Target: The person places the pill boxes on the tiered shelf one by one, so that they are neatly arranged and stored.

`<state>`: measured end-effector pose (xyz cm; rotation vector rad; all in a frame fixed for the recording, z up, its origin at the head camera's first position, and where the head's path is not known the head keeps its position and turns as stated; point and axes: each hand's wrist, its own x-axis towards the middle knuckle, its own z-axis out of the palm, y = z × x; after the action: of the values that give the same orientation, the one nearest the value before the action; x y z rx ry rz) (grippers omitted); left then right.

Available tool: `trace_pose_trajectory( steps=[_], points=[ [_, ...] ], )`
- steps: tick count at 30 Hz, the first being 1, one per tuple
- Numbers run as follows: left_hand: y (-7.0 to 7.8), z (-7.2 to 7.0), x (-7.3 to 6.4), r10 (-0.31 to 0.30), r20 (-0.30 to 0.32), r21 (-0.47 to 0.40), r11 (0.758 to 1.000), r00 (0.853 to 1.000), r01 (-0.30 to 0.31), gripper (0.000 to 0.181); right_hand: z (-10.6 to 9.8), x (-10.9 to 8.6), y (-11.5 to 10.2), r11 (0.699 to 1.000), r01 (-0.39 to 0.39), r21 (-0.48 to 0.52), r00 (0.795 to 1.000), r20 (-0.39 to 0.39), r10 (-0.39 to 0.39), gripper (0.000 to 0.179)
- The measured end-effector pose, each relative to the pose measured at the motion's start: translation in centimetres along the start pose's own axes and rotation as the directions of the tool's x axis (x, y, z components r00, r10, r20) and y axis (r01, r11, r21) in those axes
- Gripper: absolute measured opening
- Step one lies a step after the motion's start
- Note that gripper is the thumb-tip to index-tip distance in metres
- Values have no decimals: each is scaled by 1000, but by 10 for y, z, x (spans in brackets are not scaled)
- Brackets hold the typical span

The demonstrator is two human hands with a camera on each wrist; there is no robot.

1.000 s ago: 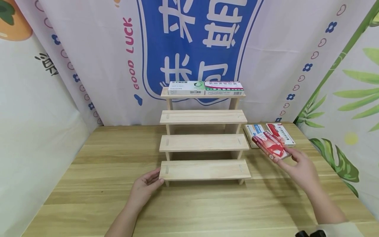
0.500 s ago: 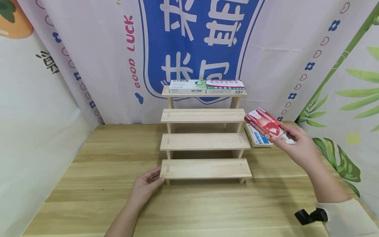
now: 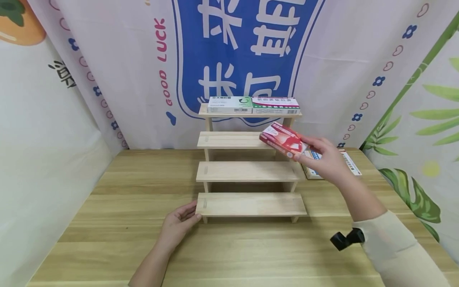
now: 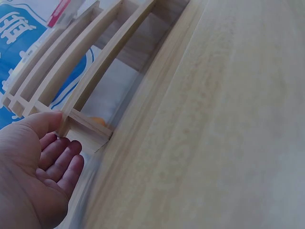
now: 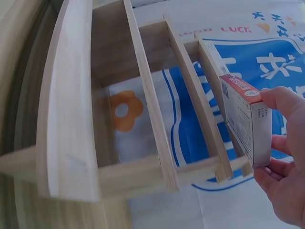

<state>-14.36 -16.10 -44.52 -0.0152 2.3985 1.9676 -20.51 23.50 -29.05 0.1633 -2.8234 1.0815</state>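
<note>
My right hand [image 3: 324,159] holds a red and white medicine box [image 3: 283,139] by its right end, between thumb and fingers. In the head view the box is tilted and overlaps the right part of the second step from the top. The right wrist view shows the white back of that medicine box [image 5: 245,124]. On the left, my left hand [image 3: 179,225] grips the left end of the bottom step of a wooden step rack [image 3: 251,204]. From the left wrist, the thumb of my left hand [image 4: 33,162] lies at the step's corner, fingers curled beneath.
Two medicine boxes, one white and green [image 3: 229,104] and one white, green and magenta [image 3: 275,105], lie side by side on the top step. Right of the rack, more boxes [image 3: 350,162] lie on the wooden table [image 3: 136,187], partly behind my right hand. A printed cloth [image 3: 143,79] hangs behind.
My right hand has lifted the red and white medicine box from over the boxes at the right and carried it left to the rack's upper steps. The left hand keeps its grip.
</note>
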Motion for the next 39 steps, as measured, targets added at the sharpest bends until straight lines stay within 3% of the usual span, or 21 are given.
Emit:
trace_pose_trajectory(
  steps=[11, 24, 33, 39],
  points=[
    [-1, 0, 0, -3, -11, 13, 1000, 1000, 3, 47, 36, 35, -30, 992, 80, 95, 993, 79, -88, 72],
    [1, -1, -2, -11, -7, 0, 1000, 1000, 11, 48, 76, 56, -68, 987, 143, 68, 976, 153, -152, 72],
    [0, 0, -2, -10, -7, 2, 1000, 1000, 10, 48, 82, 59, -72, 988, 147, 48, 973, 173, -153, 70],
    [1, -1, -2, 2, -2, -3, 1000, 1000, -2, 49, 86, 61, -69, 986, 166, 33, 979, 116, -169, 60]
  ],
)
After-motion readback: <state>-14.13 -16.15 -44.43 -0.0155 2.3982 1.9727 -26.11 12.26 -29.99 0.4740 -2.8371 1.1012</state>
